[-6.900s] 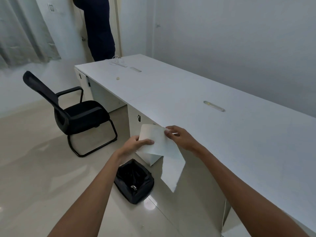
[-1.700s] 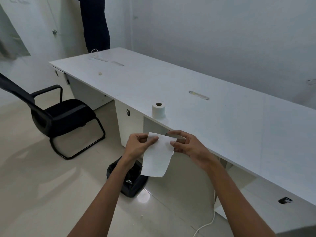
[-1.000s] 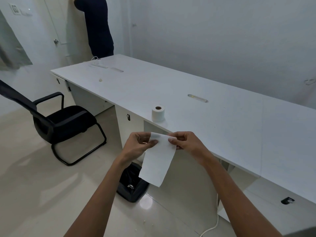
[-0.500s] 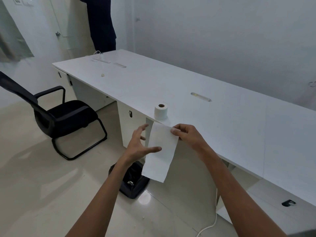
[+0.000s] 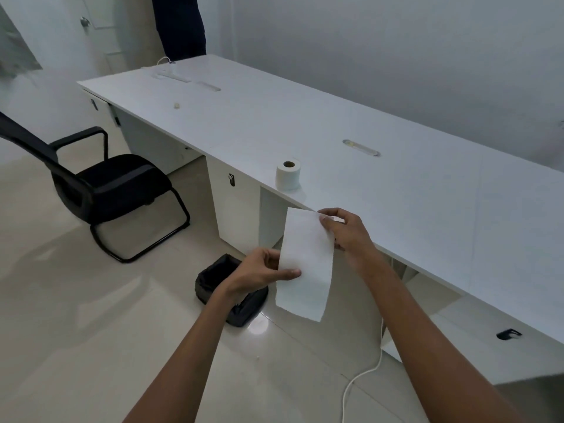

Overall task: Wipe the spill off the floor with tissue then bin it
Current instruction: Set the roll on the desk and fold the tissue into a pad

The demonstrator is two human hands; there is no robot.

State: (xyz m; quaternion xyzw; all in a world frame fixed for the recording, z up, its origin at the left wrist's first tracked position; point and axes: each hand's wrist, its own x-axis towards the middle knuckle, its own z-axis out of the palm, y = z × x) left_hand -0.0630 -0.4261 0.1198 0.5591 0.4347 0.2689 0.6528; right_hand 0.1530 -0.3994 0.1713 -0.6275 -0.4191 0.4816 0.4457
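A long white strip of tissue [image 5: 306,264] hangs in front of me, held by both hands. My right hand [image 5: 345,232] pinches its top right corner. My left hand [image 5: 262,271] grips its left edge lower down, thumb over the front. A tissue roll [image 5: 287,174] stands upright near the front edge of the white desk [image 5: 412,190]. On the floor below my left hand sits a black-lined bin [image 5: 219,279], partly hidden by my wrist. No spill is visible on the glossy beige floor [image 5: 91,331].
A black cantilever chair [image 5: 106,190] stands on the left. A white cable [image 5: 363,380] trails across the floor under the desk. A person in dark clothes [image 5: 180,25] stands at the desk's far end, by a door.
My left hand, open half a second ago, has moved down and closed on the tissue's left edge. The right hand still holds the top corner.
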